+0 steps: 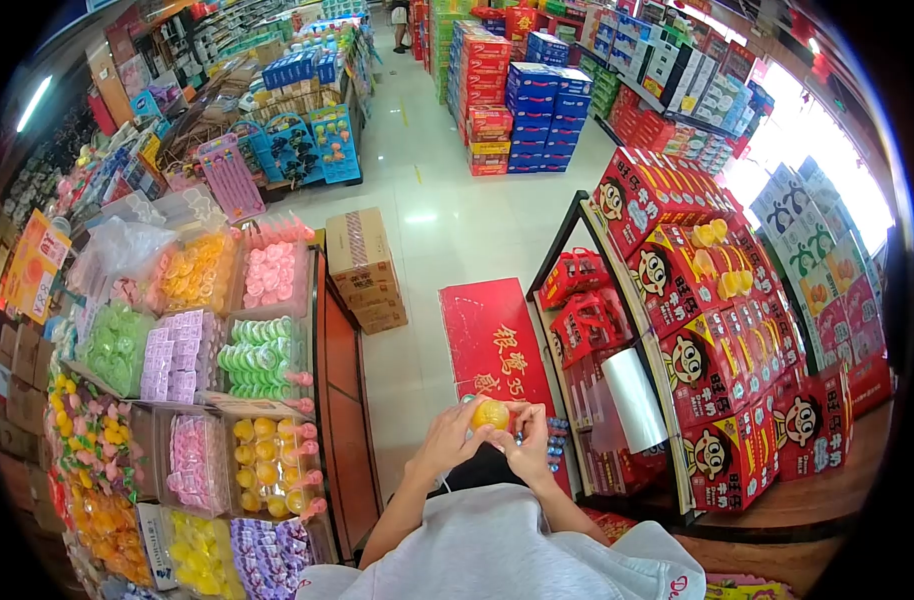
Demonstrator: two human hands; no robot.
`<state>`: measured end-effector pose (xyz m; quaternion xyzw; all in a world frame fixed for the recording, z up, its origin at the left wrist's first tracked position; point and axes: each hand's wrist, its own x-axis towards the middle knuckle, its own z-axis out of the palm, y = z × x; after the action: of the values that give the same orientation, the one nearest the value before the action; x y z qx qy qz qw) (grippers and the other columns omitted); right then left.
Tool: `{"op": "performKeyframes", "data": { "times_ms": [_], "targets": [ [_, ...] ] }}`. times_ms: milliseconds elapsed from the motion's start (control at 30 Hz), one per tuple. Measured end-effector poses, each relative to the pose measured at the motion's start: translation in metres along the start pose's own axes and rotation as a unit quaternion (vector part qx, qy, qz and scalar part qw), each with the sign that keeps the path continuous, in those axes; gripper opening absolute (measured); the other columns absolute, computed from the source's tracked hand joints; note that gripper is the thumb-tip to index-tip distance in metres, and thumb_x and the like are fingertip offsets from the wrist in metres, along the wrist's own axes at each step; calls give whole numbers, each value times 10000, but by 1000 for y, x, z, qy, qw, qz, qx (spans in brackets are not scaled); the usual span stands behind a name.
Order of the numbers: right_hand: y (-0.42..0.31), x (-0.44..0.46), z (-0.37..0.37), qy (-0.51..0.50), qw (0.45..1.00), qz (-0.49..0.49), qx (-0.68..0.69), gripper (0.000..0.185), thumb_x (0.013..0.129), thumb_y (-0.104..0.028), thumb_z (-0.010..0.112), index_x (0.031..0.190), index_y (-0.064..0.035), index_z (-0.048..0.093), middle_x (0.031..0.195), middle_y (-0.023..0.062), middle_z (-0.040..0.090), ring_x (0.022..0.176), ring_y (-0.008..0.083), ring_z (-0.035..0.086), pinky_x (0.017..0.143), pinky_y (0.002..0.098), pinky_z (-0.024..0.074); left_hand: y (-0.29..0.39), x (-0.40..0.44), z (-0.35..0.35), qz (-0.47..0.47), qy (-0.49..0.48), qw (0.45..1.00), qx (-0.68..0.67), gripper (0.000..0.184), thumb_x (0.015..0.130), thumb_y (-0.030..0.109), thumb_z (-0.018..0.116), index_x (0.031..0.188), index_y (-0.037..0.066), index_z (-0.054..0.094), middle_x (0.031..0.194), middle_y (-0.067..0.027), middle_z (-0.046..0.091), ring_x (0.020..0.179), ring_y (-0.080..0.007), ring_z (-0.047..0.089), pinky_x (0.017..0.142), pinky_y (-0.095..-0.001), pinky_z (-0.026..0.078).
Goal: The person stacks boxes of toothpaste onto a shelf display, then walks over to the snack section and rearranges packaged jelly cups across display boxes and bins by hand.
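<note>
Close in front of my body, I hold a round, shiny yellow-orange packaged item (490, 415) in both hands. My left hand (449, 437) closes around its left side, and my right hand (526, 446) grips it from the right, with fingertips and thumbs meeting at its edges. It resembles the yellow-orange round packs (267, 465) in a clear bin on the left display, though its exact kind is too small to make out. Below the hands lies a red carton (497, 335) with gold lettering on the floor.
On the left, a tiered stand holds clear bins of sweets, including green-and-white packs (260, 347) and pink ones (269, 272). Brown cartons (365, 270) stand beside it. To the right is a shelf with red milk boxes (722, 365) and a plastic bag roll (632, 400). A tiled aisle runs ahead.
</note>
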<state>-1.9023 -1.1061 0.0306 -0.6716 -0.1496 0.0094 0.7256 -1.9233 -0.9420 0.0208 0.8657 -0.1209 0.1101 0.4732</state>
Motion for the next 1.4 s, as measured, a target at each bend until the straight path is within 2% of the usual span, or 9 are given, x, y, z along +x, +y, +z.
{"op": "performKeyframes", "data": {
  "times_ms": [133, 200, 400, 767, 1000, 1133, 1167, 1233, 1400],
  "targets": [
    [-1, -6, 3, 4, 1000, -10, -24, 459, 724, 28, 749, 916, -57, 340, 1082, 147, 517, 1011, 150, 515, 841, 246, 431, 5, -4, -4, -5, -17, 1000, 5, 533, 873, 309, 589, 1274, -10, 440, 1052, -232, 610, 930, -405, 582, 818, -463, 452],
    [-7, -10, 6, 27, 999, 34, 11, 447, 726, 43, 725, 892, -79, 328, 1065, 133, 535, 857, 112, 449, 791, 255, 385, 6, -5, -4, -18, -36, 999, 10, 530, 873, 310, 589, 1270, -9, 443, 1052, -233, 609, 934, -403, 581, 820, -462, 454],
    [-4, -7, 1, 34, 999, 18, -20, 418, 751, 40, 702, 894, -76, 327, 1069, 131, 532, 807, 99, 420, 752, 243, 379, 1, 0, 5, -9, -33, 999, -1, 519, 875, 303, 584, 1264, -11, 443, 1049, -238, 606, 925, -407, 583, 807, -452, 465],
    [2, 3, 3, 4, 999, 34, -17, 347, 797, 45, 653, 937, -57, 353, 1113, 150, 513, 896, 126, 467, 823, 266, 401, -5, 4, 2, -63, -31, 997, -31, 521, 884, 306, 574, 1263, -27, 446, 1120, -247, 584, 993, -415, 571, 844, -449, 460],
    [1, 36, 33, -110, 990, 81, -30, 334, 820, 13, 647, 1060, -42, 421, 1121, 102, 517, 840, 93, 441, 781, 230, 395, -31, -4, -16, -132, 48, 985, -95, 554, 888, 353, 563, 1279, -18, 435, 1144, -242, 581, 1010, -410, 573, 861, -436, 458],
    [22, 59, 42, -244, 959, 79, -125, 529, 766, 4, 697, 1223, -20, 432, 1056, 67, 526, 861, 114, 481, 749, 252, 420, -33, -4, -40, -204, 104, 968, -103, 442, 896, 351, 557, 1167, 2, 544, 949, -232, 640, 860, -388, 614, 751, -423, 474],
    [19, 70, 54, -279, 949, 89, -122, 529, 766, 4, 697, 1223, -20, 432, 1056, 67, 526, 861, 114, 481, 749, 252, 420, -34, -10, -51, -268, 124, 946, -138, 419, 896, 363, 560, 1092, -6, 592, 835, -205, 654, 752, -341, 633, 687, -397, 481],
    [5, 82, 70, -330, 921, -78, -192, 559, 738, -41, 739, 1226, -26, 467, 1059, 114, 566, 928, 208, 545, 795, 310, 454, -37, -14, -57, -287, 128, 940, -132, 416, 908, 366, 544, 1090, -3, 597, 806, -191, 655, 716, -320, 633, 669, -386, 481],
    [41, 105, 95, -409, 897, -3, -166, 424, 757, -69, 733, 1138, -20, 552, 1001, 126, 606, 867, 218, 584, 761, 311, 475, -47, -33, -63, -375, 163, 886, -221, 411, 947, 372, 481, 1114, 14, 594, 789, -164, 657, 687, -277, 628, 654, -368, 474]
  ]
}}
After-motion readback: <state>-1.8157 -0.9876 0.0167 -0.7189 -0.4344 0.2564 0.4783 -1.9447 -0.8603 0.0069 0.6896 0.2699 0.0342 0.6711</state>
